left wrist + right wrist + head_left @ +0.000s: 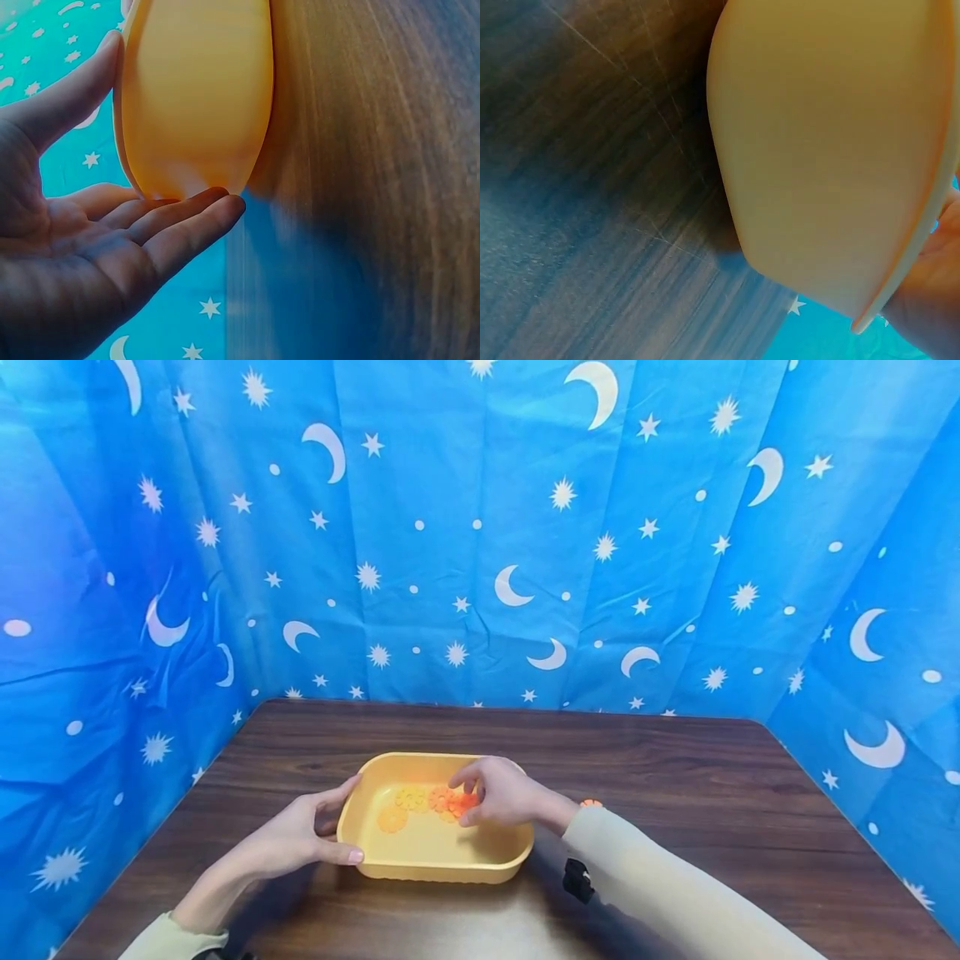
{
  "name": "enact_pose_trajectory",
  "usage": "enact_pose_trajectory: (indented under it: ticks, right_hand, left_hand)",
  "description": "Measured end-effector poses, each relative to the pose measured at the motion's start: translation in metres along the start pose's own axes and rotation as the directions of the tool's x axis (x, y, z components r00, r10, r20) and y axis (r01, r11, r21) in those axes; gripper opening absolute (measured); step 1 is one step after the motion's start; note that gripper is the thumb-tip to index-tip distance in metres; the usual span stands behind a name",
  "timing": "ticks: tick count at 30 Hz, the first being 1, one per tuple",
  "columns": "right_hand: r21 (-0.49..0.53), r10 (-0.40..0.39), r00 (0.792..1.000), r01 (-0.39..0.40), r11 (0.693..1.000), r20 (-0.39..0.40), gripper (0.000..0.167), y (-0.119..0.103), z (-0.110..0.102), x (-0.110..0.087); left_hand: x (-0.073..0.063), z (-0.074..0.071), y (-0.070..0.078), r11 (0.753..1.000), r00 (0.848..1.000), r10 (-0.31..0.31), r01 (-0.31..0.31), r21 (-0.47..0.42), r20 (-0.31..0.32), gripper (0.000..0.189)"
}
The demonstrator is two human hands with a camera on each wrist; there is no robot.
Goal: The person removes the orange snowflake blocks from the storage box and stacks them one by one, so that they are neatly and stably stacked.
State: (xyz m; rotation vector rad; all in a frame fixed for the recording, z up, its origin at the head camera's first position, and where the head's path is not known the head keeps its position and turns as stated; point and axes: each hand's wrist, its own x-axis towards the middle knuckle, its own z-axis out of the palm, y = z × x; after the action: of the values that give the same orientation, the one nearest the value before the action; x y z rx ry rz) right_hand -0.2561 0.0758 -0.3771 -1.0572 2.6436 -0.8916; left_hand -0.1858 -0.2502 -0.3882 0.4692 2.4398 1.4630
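A yellow plastic basin [435,870] sits on the table and holds several flower-shaped plastic discs, including a yellow one [410,798] and an orange one [392,817]. My left hand [296,835] grips its left end, with the thumb at the near side and the fingers at the far side. In the left wrist view the fingers [191,221] lie against the basin's outer wall [199,97]. Inside the basin, my right hand [504,792] has thumb and forefinger around a red-orange flower disc [462,805]. The right wrist view shows mostly the basin's outer wall [825,150], hiding the fingertips.
Another orange disc [592,802] lies on the dark wooden table [675,768], partly hidden behind the right sleeve. Blue cloth [450,552] with moons and stars hangs at the back and both sides. A black strap device [577,881] is at the right wrist.
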Motion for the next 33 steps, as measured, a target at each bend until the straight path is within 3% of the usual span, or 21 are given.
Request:
enact_pose_trajectory:
  ticks: [10,22,28,33]
  right_hand:
    - [-0.044,0.050,0.998,-0.048,0.998,0.037,0.049,0.000,0.000,0.009]
    - [-0.056,0.212,0.977,-0.211,0.976,0.008,0.049,-0.003,0.012,0.009]
    - [-0.058,0.216,0.976,-0.215,0.975,0.011,0.029,-0.004,0.012,0.011]
    - [-0.051,0.196,0.981,-0.196,0.979,0.001,0.033,-0.003,0.015,0.011]
  left_hand:
    - [-0.001,0.002,0.001,0.999,0.999,-0.045,0.045,-0.001,-0.023,0.110]
    - [0.001,0.002,-0.001,0.999,1.000,-0.004,0.004,-0.033,0.011,0.110]
    - [-0.001,0.002,0.000,0.999,1.000,-0.027,0.027,-0.040,-0.004,0.110]
    - [-0.001,0.003,0.000,0.998,0.999,-0.047,0.046,-0.030,-0.018,0.110]
